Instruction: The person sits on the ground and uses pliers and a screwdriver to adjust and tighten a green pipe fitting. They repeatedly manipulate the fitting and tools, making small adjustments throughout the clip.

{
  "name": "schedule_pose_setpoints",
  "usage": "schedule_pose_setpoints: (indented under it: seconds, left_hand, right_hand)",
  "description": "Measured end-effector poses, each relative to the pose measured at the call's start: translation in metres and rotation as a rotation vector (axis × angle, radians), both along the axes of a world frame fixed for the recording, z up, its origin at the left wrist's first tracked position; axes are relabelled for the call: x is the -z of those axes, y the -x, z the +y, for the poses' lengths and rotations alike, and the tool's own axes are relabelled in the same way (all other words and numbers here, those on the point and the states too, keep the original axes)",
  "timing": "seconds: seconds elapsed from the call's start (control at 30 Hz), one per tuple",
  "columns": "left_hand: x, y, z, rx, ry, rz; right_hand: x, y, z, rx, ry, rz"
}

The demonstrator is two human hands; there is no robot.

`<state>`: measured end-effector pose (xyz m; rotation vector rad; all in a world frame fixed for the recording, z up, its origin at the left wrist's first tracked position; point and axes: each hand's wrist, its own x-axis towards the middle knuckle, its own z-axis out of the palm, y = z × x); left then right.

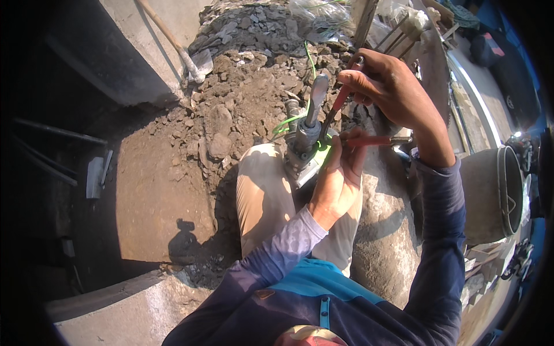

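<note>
A hand-held breaker [304,141] with a dark metal nose and a bright green part stands between my knees. Its chisel bit [317,95] points up and away. Beside the nose is a plier-like tool [374,140] with two red handles spread apart; its jaws are partly hidden against the breaker. Around the upper handle, near its metal end, the fingers of my right hand [395,86] are closed. My left hand [339,183] pinches the lower handle close to the breaker, its fingertips overlapping the tool.
Broken rubble [231,109] heaps up ahead, with a green cord [311,57] crossing it. A long-handled hammer [173,43] leans on the concrete at the far left. To the right stand a grey bucket [487,196] and a rough concrete block [384,248].
</note>
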<state>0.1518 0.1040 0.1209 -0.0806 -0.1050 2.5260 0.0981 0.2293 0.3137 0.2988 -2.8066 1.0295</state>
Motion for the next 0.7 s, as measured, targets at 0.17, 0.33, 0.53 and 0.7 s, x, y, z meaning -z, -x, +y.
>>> schedule_pose_setpoints:
  seconds: [0.17,0.33,0.53,0.7]
  left_hand:
    - [-0.008,0.001,-0.001,-0.004,0.014,-0.001]
    - [-0.008,0.002,0.001,-0.001,-0.019,-0.037]
    - [0.0,0.002,0.003,-0.003,-0.112,-0.065]
    - [0.0,0.002,0.004,-0.002,-0.146,-0.057]
  right_hand:
    - [0.016,0.003,0.013,-0.091,0.182,-0.003]
    - [0.039,0.005,0.019,-0.194,0.642,-0.083]
    - [0.049,-0.005,0.01,-0.377,0.909,-0.192]
    - [0.062,-0.022,-0.009,-0.389,0.984,0.026]
